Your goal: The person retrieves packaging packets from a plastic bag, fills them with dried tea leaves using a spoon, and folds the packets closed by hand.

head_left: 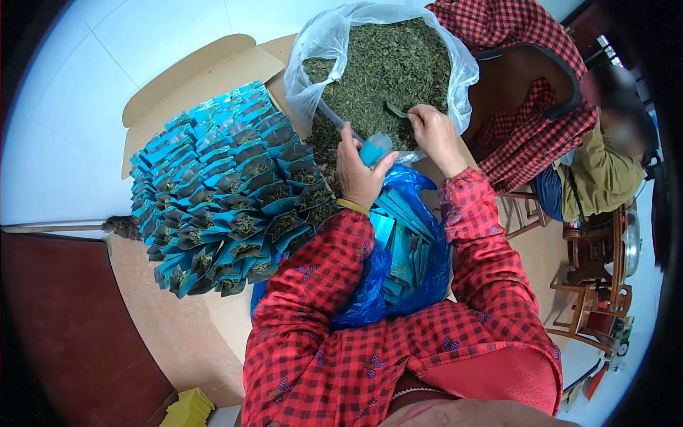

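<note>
My left hand [359, 176] is closed around a small blue packet [377, 148], held at the near edge of a clear plastic bag [461, 78]. Dried green leaves [398, 57], like loose tea, fill that bag. Above them, the fingers of my right hand [435, 136] pinch a small dark scoop [395, 109]; its exact shape is hard to make out. Below my hands, a blue plastic bag [440, 260] lies open with several flat blue packets [402, 245] inside. To the left stand rows of upright blue packets [235, 192], many showing leaves at their open tops.
Cardboard flaps [203, 71] rise behind the rows of packets. A chair draped in red checked cloth [523, 160] stands at the right. Beyond it sits another person in an olive jacket [605, 174], near wooden furniture [587, 306]. Something yellow [188, 409] lies at the lower left.
</note>
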{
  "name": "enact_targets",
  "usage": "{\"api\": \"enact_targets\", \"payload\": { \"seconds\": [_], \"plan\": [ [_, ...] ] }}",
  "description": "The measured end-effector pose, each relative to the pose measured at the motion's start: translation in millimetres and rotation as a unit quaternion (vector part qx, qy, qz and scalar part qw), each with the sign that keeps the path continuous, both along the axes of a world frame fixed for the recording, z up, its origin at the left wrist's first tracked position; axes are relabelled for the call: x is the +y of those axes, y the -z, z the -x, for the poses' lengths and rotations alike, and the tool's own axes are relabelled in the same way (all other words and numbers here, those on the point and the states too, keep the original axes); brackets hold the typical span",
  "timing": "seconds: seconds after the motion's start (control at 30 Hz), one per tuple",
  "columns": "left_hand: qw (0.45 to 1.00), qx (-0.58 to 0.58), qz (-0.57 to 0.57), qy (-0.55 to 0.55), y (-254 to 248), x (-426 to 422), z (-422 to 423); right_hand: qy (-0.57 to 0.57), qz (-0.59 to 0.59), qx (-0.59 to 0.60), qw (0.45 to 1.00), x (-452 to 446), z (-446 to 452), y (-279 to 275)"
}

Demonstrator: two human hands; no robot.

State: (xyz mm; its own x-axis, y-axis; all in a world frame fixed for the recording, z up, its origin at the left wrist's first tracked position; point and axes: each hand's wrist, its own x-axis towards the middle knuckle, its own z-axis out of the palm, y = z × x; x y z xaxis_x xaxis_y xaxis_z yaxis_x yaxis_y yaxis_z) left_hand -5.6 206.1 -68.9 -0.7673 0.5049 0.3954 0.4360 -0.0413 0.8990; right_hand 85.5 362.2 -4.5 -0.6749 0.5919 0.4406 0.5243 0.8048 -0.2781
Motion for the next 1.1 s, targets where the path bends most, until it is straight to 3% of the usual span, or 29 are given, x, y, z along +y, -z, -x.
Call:
{"api": "enact_targets", "payload": {
  "seconds": [0.13,0.23,0.4,0.67,0.77,1.1],
  "plan": [
    [1.0,-0.005,0.015,0.001,-3,-1,-1,-0.04,0.009,0.056,0.998,-11,-8,-12],
    [1.0,-0.002,0.022,-0.003,-4,-1,0,-0.052,0.104,0.087,0.989,-26,-15,-25],
    [0.999,0.007,0.037,-0.009,-4,0,1,-0.083,0.132,0.076,0.985,-50,-34,-53],
    [0.997,0.056,0.055,-0.013,-4,1,2,-0.144,0.029,-0.05,0.988,-68,-43,-88],
    [0.995,0.078,0.065,-0.008,-3,1,3,-0.182,-0.117,-0.119,0.969,-75,-31,-91],
    [0.991,0.105,0.079,-0.014,-1,1,3,-0.257,-0.147,-0.085,0.951,-80,-28,-84]
  ]
}}
